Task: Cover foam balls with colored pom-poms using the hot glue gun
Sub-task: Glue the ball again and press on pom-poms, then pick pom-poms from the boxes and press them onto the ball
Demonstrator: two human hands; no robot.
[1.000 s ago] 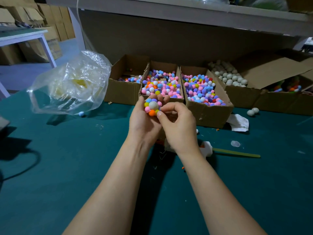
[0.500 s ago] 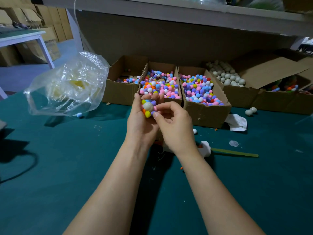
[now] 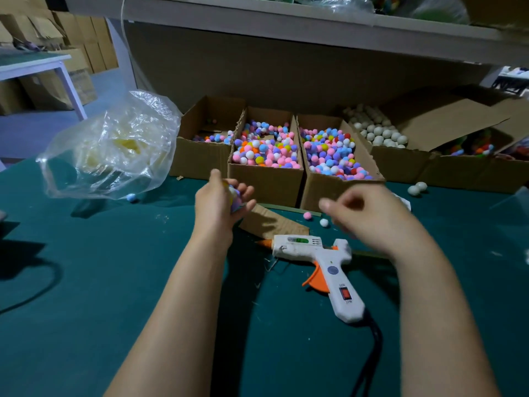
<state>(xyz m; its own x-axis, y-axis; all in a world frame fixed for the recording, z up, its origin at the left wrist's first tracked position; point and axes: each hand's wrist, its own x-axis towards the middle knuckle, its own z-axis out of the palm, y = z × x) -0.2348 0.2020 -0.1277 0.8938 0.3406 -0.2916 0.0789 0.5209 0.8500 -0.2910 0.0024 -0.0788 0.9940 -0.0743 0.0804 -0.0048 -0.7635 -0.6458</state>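
Interval between pom-poms (image 3: 266,150): left hand (image 3: 219,209) grips the part-covered ball (image 3: 235,195) just before the boxes (image 3: 266,186); right hand (image 3: 369,219), blurred, grasp indeterminate, hovers above the idle glue gun (image 3: 312,249), which the next move probably requires for gluing a bare patch.

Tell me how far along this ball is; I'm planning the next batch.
Done: the ball looks partly covered, though mostly hidden. In hand: the left hand grips it; the right hand, blurred, is near the lying glue gun. Left: more pom-poms, plus the boxed bare foam balls.
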